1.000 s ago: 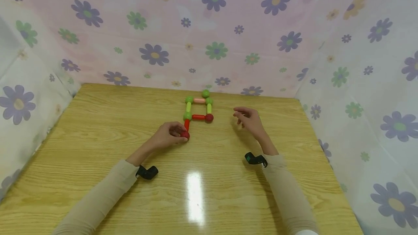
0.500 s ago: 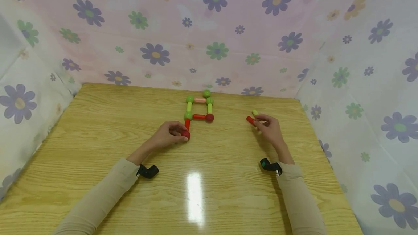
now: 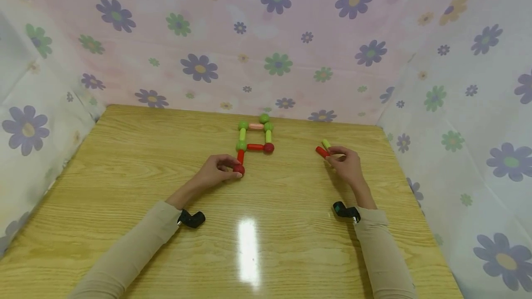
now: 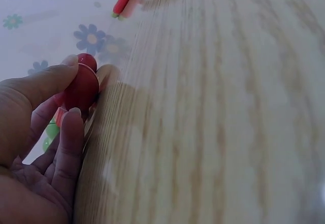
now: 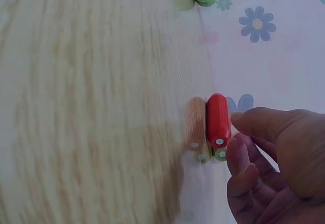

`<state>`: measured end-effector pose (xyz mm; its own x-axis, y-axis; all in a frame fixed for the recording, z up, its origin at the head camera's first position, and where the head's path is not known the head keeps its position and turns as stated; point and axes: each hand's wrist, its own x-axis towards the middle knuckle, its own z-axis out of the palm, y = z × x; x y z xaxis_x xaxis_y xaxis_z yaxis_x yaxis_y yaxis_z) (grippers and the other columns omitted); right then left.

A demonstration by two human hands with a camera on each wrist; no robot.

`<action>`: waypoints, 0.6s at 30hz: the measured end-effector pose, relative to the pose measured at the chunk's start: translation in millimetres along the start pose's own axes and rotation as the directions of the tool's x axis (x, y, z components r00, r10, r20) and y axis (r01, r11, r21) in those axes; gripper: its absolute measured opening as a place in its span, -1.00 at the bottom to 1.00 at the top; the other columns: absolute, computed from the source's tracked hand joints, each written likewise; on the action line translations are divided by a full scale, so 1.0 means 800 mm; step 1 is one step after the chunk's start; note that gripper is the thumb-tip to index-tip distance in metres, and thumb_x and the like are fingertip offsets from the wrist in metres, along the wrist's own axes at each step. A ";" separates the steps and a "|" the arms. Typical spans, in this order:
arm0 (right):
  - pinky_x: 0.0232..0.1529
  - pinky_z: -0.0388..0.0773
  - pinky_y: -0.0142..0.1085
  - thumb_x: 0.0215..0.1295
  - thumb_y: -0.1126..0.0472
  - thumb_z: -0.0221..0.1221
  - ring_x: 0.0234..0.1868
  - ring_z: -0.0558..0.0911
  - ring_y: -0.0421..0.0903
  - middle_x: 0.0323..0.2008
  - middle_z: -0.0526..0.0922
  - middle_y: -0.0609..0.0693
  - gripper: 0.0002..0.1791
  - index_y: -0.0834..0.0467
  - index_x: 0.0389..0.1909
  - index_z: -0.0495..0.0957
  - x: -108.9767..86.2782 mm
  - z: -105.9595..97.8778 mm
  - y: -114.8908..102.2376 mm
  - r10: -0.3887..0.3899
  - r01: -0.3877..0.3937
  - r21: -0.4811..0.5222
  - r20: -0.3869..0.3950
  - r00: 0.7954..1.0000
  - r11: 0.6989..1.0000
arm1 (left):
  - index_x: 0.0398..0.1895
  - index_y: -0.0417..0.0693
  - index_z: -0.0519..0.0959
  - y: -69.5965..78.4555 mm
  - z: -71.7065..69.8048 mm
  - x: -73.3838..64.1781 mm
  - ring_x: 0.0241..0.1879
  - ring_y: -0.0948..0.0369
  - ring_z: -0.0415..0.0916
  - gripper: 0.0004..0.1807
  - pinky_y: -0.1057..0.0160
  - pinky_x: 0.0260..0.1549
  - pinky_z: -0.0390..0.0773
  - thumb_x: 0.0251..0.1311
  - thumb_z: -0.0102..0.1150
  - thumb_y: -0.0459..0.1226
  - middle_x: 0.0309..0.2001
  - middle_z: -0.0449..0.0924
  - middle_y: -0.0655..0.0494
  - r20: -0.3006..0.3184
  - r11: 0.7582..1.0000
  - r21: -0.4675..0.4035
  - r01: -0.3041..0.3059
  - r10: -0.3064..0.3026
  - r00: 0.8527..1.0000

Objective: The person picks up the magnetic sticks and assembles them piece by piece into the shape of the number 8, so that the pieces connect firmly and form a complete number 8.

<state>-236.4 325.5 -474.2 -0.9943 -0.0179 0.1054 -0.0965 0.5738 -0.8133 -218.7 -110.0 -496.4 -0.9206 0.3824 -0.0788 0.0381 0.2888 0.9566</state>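
In the head view, my left hand [image 3: 214, 170] pinches a red ball [image 3: 238, 170] between thumb and fingers. From this ball a red rod [image 3: 240, 157] runs back to a square of green balls, a red ball [image 3: 269, 147] and coloured rods. My right hand [image 3: 346, 163] is at the right side of the table, fingertips against the near end of a loose red rod [image 3: 322, 152]. A yellow-green rod [image 3: 326, 144] lies beside it. In the right wrist view, the thumb and fingertips are at the edge of the red rod [image 5: 219, 120]; whether they pinch it is unclear.
An extra green ball [image 3: 264, 118] touches the square's far right corner. Patterned cloth walls [image 3: 232, 36] enclose the wooden table [image 3: 145, 151] at its back and sides. Light glares off the tabletop near the middle front.
My right hand has moved right and toward me, and the loose red and yellow-green rods have come into sight at its fingers. My left hand has stayed on the red ball.
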 end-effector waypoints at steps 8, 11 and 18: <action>-0.48 0.54 -0.43 0.41 0.31 0.25 -0.42 0.66 -0.26 0.05 0.64 0.38 -0.63 0.37 0.16 0.59 0.004 0.002 0.001 0.049 -0.049 -0.044 0.007 0.999 0.998 | 0.05 -0.13 0.66 0.001 0.001 -0.001 -0.25 0.13 0.51 -0.60 0.30 -0.27 0.51 0.19 0.48 -0.20 -0.01 0.69 -0.08 -0.010 1.000 -0.019 0.005 -0.005 1.000; -0.43 0.55 -0.44 0.40 0.30 0.26 -0.39 0.64 -0.30 0.05 0.63 0.38 -0.62 0.39 0.16 0.58 0.006 0.003 0.001 0.060 -0.058 -0.069 0.026 0.998 0.996 | 0.08 -0.16 0.64 0.002 0.001 -0.002 -0.28 0.14 0.49 -0.60 0.32 -0.31 0.49 0.20 0.47 -0.23 0.01 0.68 -0.11 -0.008 1.000 -0.029 0.007 -0.007 1.000; -0.39 0.54 -0.45 0.41 0.29 0.26 -0.28 0.65 -0.12 -0.03 0.64 0.36 -0.63 0.39 0.14 0.59 0.006 0.009 -0.002 0.077 -0.069 -0.138 0.053 0.996 0.988 | 0.12 -0.22 0.62 0.004 0.002 -0.003 -0.28 0.14 0.47 -0.58 0.32 -0.34 0.48 0.22 0.44 -0.28 0.04 0.67 -0.15 -0.002 0.999 -0.039 0.010 -0.010 1.000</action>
<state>-241.0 318.6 -476.3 -0.9998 -0.0171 0.0114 -0.0200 0.6814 -0.7317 -215.4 -108.3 -493.3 -0.9219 0.3774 -0.0879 0.0136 0.2582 0.9660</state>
